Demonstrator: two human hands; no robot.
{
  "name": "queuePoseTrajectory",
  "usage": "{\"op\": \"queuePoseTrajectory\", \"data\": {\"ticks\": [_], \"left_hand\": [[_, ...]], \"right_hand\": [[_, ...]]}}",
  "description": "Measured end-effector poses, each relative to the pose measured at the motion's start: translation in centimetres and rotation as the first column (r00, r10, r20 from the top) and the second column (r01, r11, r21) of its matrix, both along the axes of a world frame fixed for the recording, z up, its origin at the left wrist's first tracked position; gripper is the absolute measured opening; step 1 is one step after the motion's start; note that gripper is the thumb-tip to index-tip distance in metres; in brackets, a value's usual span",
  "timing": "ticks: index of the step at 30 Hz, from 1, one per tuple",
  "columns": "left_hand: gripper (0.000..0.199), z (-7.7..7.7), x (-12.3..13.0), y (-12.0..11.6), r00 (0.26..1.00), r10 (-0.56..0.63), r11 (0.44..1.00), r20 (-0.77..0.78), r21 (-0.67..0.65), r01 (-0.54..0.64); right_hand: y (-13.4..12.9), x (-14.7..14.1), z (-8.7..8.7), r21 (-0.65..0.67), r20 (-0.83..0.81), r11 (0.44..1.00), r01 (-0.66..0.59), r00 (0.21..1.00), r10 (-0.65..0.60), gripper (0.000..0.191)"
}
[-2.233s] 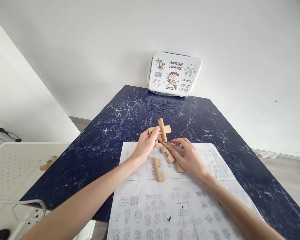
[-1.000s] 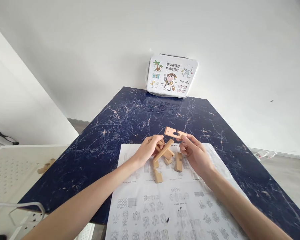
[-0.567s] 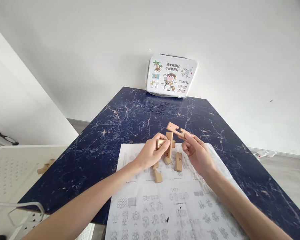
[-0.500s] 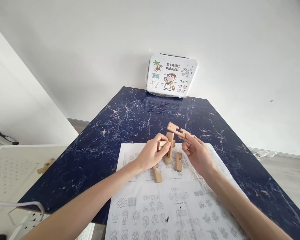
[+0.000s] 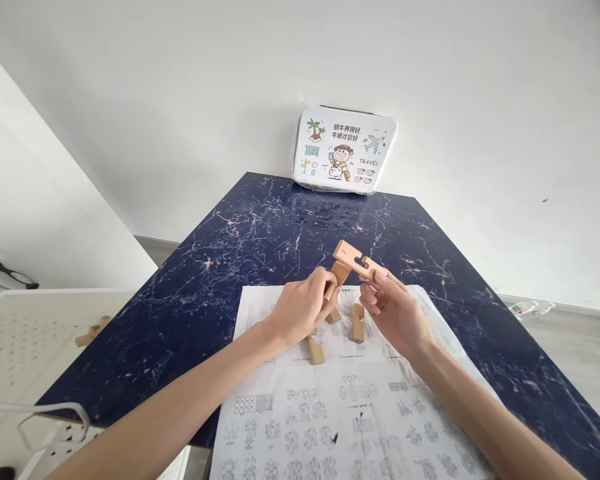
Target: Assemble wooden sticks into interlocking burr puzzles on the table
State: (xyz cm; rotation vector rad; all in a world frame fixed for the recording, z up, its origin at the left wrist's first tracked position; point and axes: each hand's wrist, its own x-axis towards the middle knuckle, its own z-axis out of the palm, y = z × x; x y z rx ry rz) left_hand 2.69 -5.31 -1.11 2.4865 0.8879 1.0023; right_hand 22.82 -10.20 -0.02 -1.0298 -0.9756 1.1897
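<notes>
My left hand point(image 5: 305, 303) is closed around wooden puzzle pieces point(image 5: 341, 271), whose ends stick out past the fingers; how they fit together is mostly hidden. Between the thumb and fingers of my right hand point(image 5: 395, 308) is a notched wooden puzzle piece point(image 5: 351, 253), with a rounded cut-out in its edge. Its far end is just above the pieces in my left hand; I cannot tell if they touch. Below, on the printed sheet point(image 5: 350, 427), lie a notched wooden block point(image 5: 357, 324), another block point(image 5: 315, 351) and a partly hidden block point(image 5: 333, 316).
A white case with cartoon prints point(image 5: 344, 152) leans against the wall at the back of the dark blue marbled table point(image 5: 220, 267). To the left, more wooden pieces point(image 5: 93, 331) lie on a white perforated surface point(image 5: 25, 347), with a white cable point(image 5: 55, 407) nearby.
My left hand has turned the held pieces, tilting the upright one to the right. The notched piece in my right hand has tilted slightly and its far end is a little higher.
</notes>
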Motion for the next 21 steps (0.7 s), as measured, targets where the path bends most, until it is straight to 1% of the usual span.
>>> {"op": "queuePoseTrajectory", "data": {"ticks": [3, 5, 8, 12, 15, 19, 21], "left_hand": [[0.012, 0.0, 0.0, 0.0, 0.999, 0.022, 0.998, -0.037, 0.058, -0.020], [0.014, 0.0, 0.0, 0.0, 0.998, 0.027, 0.995, -0.057, 0.096, -0.022], [0.012, -0.1, 0.0, -0.1, 0.997, 0.027, 0.989, -0.071, 0.149, -0.016], [0.010, 0.0, 0.0, -0.1, 0.996, 0.024, 0.980, -0.088, 0.197, -0.006], [0.016, 0.5, -0.1, -0.2, 0.992, 0.031, 0.977, -0.122, 0.215, -0.004], [0.023, 1.4, -0.3, -0.3, 0.990, 0.030, 0.973, -0.136, 0.229, 0.002], [0.024, 1.6, -0.3, -0.3, 0.991, 0.022, 0.964, -0.135, 0.264, 0.015]], "right_hand": [[-0.3, -0.4, 0.0, -0.012, 0.070, 0.999, -0.032, 0.997, 0.033, 0.035], [-0.4, -0.7, 0.1, -0.034, 0.096, 0.999, -0.032, 0.995, 0.035, 0.040], [-0.6, -1.0, 0.0, -0.046, 0.067, 0.999, -0.022, 0.997, 0.025, 0.042], [-0.6, -0.9, -0.3, -0.056, -0.004, 0.998, -0.020, 1.000, 0.020, 0.037], [-0.7, -0.7, -0.3, -0.067, -0.001, 0.997, -0.030, 1.000, 0.030, 0.034], [-0.8, -0.8, 0.0, -0.072, 0.020, 0.995, -0.066, 0.997, 0.068, 0.038], [-0.9, -0.8, 0.1, -0.070, 0.023, 0.994, -0.081, 0.996, 0.083, 0.039]]}}
